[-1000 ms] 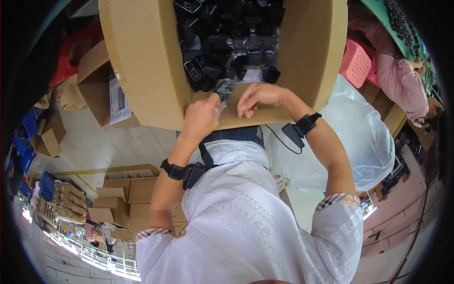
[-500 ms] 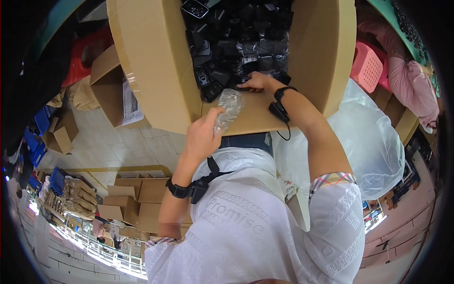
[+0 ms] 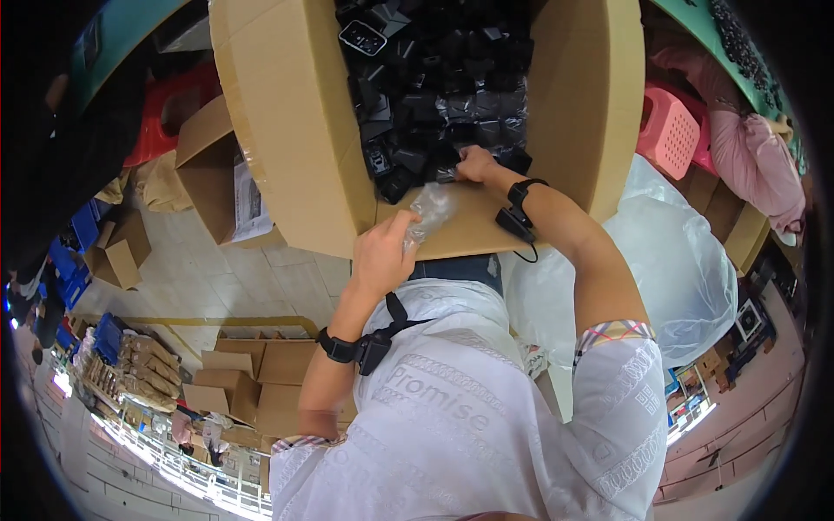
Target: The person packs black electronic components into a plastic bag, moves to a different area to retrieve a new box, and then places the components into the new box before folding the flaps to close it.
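Observation:
A large open cardboard box [image 3: 282, 130] stands in front of me, its bottom covered by many small black boxy plastic pieces [image 3: 417, 108], some in clear wrap. My left hand [image 3: 382, 253], at the box's near edge, pinches a crumpled clear plastic bag [image 3: 433, 208]. My right hand [image 3: 476, 164] reaches into the box with its fingers closed on a black boxy piece [image 3: 444, 162] at the near side of the pile. The fingertips are partly hidden, and the piece's exact kind is unclear. A framed black piece [image 3: 362, 38] with a pale border lies at the far left of the pile.
Left of the box are a smaller open carton [image 3: 204, 165] and a red stool [image 3: 178, 108]. To the right lie a big translucent plastic bag [image 3: 665, 260] and a pink stool [image 3: 671, 126], near a person in a pink sleeve [image 3: 764, 165]. More cartons [image 3: 287, 378] stand behind on the left.
My right hand's fingers, stretched over the pile before, have now curled in around a black piece. My left hand still holds the clear bag. The whole view has shifted slightly.

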`<action>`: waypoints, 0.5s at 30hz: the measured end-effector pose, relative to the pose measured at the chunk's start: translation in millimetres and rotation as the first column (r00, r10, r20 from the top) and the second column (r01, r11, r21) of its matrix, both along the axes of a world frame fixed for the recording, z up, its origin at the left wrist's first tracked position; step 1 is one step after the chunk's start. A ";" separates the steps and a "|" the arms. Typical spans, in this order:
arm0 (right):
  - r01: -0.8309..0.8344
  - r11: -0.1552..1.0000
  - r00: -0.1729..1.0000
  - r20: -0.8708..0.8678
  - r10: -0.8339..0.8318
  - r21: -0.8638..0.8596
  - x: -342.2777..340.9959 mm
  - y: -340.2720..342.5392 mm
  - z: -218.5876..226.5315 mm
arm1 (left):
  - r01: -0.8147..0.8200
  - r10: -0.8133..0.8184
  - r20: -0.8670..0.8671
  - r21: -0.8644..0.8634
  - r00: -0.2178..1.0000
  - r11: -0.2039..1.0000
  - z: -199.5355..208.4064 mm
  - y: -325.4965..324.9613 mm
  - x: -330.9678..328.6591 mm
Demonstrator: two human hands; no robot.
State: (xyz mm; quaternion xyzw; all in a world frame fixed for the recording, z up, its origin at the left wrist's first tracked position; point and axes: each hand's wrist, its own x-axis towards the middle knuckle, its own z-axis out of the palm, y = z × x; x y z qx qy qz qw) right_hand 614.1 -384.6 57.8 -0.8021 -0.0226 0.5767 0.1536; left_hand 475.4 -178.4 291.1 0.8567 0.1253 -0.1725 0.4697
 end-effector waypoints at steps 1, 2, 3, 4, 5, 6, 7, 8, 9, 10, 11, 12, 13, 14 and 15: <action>0.003 1.000 1.000 -0.023 -0.004 -0.021 4.1 -1.9 6.0 | 0.001 -0.001 0.006 0.006 1.000 1.000 -1.9 -0.9 -0.1; 0.017 0.999 1.000 0.018 -0.018 0.030 1.1 -3.1 13.2 | 0.003 -0.003 0.012 0.003 1.000 1.000 -2.7 -1.1 0.5; 0.019 0.999 1.000 0.023 -0.019 0.028 8.7 -8.0 19.0 | 0.011 -0.011 -0.017 0.010 1.000 1.000 -3.4 -1.4 1.2; 0.135 0.990 0.963 -0.242 -0.120 0.044 20.8 -15.0 24.7 | 0.020 -0.019 -0.046 0.015 0.999 1.000 -3.8 -1.9 2.6; 0.248 0.968 0.845 -0.496 -0.199 0.033 28.7 -13.0 39.8 | 0.018 -0.018 -0.049 0.016 0.999 1.000 -0.7 -2.1 3.4; 0.254 0.965 0.781 -0.603 -0.163 0.069 34.2 -13.2 52.6 | 0.062 -0.049 -0.127 0.095 0.991 0.994 1.7 -5.7 10.0; 0.256 0.965 0.777 -0.607 -0.166 0.063 36.1 -9.9 70.8 | 0.113 -0.076 -0.211 0.168 0.974 0.979 2.7 -9.1 12.3; 0.362 0.932 0.676 -0.696 -0.243 0.027 40.7 -4.9 92.8 | 0.113 -0.077 -0.214 0.165 0.974 0.980 0.5 -11.4 13.0; 0.461 0.887 0.561 -0.767 -0.311 -0.022 45.7 -1.8 112.9 | 0.164 -0.128 -0.191 0.185 0.973 0.969 -3.9 -14.3 16.0; 0.461 0.887 0.563 -0.764 -0.314 -0.025 47.2 1.8 131.2 | 0.211 -0.177 -0.170 0.209 0.969 0.955 -8.2 -17.7 19.3; 0.552 0.832 0.470 -0.805 -0.363 -0.053 46.1 6.5 147.7 | 0.207 -0.173 -0.169 0.208 0.970 0.956 -12.2 -22.7 22.5; 0.637 0.765 0.369 -0.837 -0.405 -0.089 43.0 7.6 157.2 | 0.229 -0.189 -0.179 0.234 0.965 0.945 -17.0 -28.2 25.5; 0.636 0.767 0.370 -0.836 -0.406 -0.091 39.2 6.4 158.5 | 0.249 -0.203 -0.191 0.260 0.960 0.933 -22.0 -31.5 26.9; 0.670 0.736 0.364 -0.819 -0.444 -0.101 34.7 4.3 159.7 | 0.250 -0.206 -0.190 0.254 0.960 0.934 -29.4 -32.3 25.3; 0.702 0.704 0.357 -0.802 -0.479 -0.108 30.2 2.9 160.9 | 0.184 -0.158 -0.122 0.242 0.980 0.953 -36.2 -30.8 22.9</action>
